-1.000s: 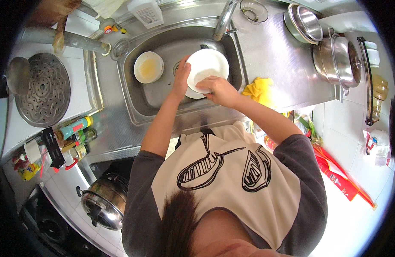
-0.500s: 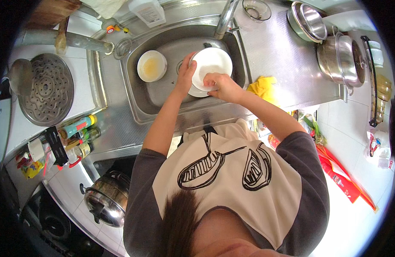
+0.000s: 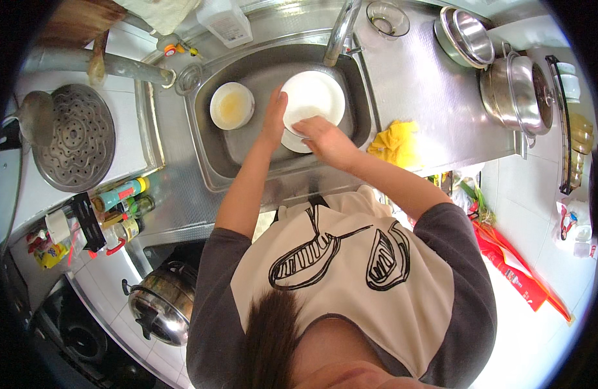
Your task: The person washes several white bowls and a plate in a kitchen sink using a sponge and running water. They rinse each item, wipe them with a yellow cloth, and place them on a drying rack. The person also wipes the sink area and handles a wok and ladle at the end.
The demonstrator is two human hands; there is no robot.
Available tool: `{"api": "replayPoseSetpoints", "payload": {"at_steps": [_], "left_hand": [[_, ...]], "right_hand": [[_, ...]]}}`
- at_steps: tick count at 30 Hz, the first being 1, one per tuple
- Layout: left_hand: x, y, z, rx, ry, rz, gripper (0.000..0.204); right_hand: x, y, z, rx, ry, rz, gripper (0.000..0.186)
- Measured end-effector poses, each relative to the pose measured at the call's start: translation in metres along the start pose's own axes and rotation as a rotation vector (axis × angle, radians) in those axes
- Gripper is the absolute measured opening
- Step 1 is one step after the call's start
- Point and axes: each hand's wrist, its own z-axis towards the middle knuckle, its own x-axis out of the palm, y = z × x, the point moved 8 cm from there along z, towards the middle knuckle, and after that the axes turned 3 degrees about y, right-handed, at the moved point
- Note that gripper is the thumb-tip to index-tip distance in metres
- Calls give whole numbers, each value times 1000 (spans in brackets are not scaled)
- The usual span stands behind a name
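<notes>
Over the right half of the sink (image 3: 207, 170), my left hand (image 3: 273, 117) holds a round white plate (image 3: 317, 94) by its left rim. The plate tilts so that its inner face shows. Fingers of my right hand (image 3: 326, 141) lie over the plate's near inner edge, with the thumb low by the rim. Part of a second white dish (image 3: 295, 141) shows just below the plate; whether they touch I cannot tell. To the left in the sink stands a white bowl (image 3: 232, 106) with something yellowish in it.
A metal faucet (image 3: 341, 35) reaches over the sink's back edge. A yellow cloth (image 3: 395, 144) lies on the counter at right. Farther right are nested metal bowls (image 3: 464, 37) and a steel pot (image 3: 514, 94). A glass bowl (image 3: 387, 19) sits behind; a perforated steamer plate (image 3: 75, 137) lies at left.
The plate and both hands have shifted slightly left relative to the sink. My right hand's fingers have moved left across the plate's near edge and look straighter.
</notes>
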Motion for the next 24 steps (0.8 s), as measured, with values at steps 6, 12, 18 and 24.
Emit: {"api": "replayPoseSetpoints", "payload": {"at_steps": [6, 12, 18, 24], "left_hand": [[-10, 23, -10, -283, 187, 280, 58], [-6, 51, -26, -33, -195, -317, 57], [-24, 35, -23, -162, 82, 8, 59], [-20, 61, -15, 9, -27, -302, 62]], "right_hand": [[20, -45, -33, -272, 155, -575, 37], [52, -13, 16, 425, 246, -326, 31], [22, -25, -17, -433, -102, -508, 23], [54, -17, 4, 73, 41, -301, 32]]}}
